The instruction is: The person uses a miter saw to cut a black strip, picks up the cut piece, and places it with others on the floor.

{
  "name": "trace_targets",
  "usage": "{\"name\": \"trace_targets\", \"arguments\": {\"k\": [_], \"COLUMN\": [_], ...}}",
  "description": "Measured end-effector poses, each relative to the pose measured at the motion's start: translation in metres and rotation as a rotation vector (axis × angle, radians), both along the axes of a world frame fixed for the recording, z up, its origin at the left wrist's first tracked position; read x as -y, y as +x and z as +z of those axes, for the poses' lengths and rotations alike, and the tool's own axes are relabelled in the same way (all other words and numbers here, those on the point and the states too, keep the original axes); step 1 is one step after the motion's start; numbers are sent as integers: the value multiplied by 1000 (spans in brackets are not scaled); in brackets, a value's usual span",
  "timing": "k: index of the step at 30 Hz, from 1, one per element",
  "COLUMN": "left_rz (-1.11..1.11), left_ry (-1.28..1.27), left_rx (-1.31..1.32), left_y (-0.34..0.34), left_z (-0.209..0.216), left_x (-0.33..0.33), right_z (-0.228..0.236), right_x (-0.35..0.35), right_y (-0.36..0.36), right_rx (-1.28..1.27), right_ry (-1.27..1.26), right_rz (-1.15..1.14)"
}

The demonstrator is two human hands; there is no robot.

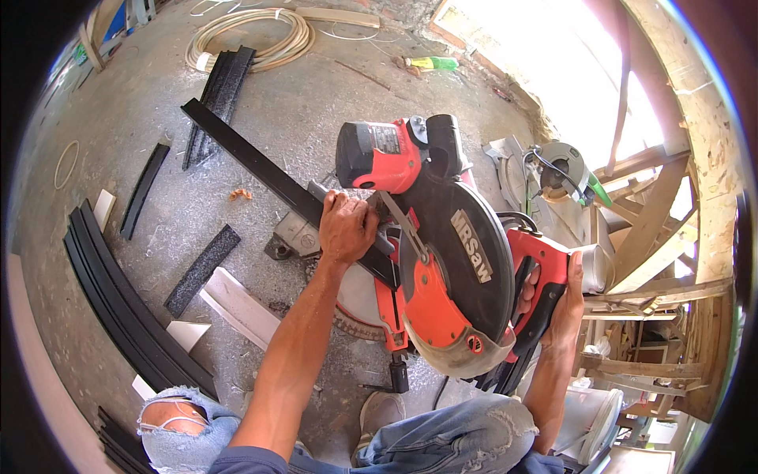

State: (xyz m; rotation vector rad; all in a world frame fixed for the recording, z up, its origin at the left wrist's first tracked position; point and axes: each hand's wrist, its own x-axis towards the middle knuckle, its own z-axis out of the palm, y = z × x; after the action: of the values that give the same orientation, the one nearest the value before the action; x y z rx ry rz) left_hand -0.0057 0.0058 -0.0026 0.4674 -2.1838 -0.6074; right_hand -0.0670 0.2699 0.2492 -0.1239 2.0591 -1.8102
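Note:
A red and black miter saw (442, 209) stands on the floor in front of me, its round blade guard tilted over the base. My right hand (562, 308) is wrapped round the saw's red and black handle (546, 265). With closed fingers, my left hand (347, 225) presses a long black channel strip (257, 162) down at the saw's fence. One end of the strip reaches out to the far left, while the other runs under the saw head. The saw head and guard hide the blade's cutting edge and where it meets the strip.
Black profile strips (130, 292) lie at the left, with more black lengths (221, 99) farther off. Near the saw base is a white channel piece (237, 304). A coiled hose (260, 39), a green bottle (433, 63), a second saw (562, 174) and a wooden frame (659, 221) stand around.

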Motion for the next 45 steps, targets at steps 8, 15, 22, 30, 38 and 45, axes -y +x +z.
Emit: {"name": "trace_targets", "arguments": {"k": [8,15,22,30,38,45], "left_rz": [7,8,2,1,3,7], "left_ry": [-40,0,-8,-19,-21,-19], "left_rx": [-12,-16,-18,-49,-29,-28], "left_y": [1,0,0,1,1,3], "left_z": [-1,1,0,4,4,7], "left_x": [1,0,1,1,1,0], "right_z": [-4,-8,-11,-16,-17,-22], "right_x": [-5,-8,-8,-13,-13,-17], "right_y": [3,5,9,7,10,10], "right_rx": [-3,-12,-29,-44,-39,-39], "right_ry": [-4,8,10,-12,-4,-15], "right_rz": [14,4,-15,-1,5,-5]}}
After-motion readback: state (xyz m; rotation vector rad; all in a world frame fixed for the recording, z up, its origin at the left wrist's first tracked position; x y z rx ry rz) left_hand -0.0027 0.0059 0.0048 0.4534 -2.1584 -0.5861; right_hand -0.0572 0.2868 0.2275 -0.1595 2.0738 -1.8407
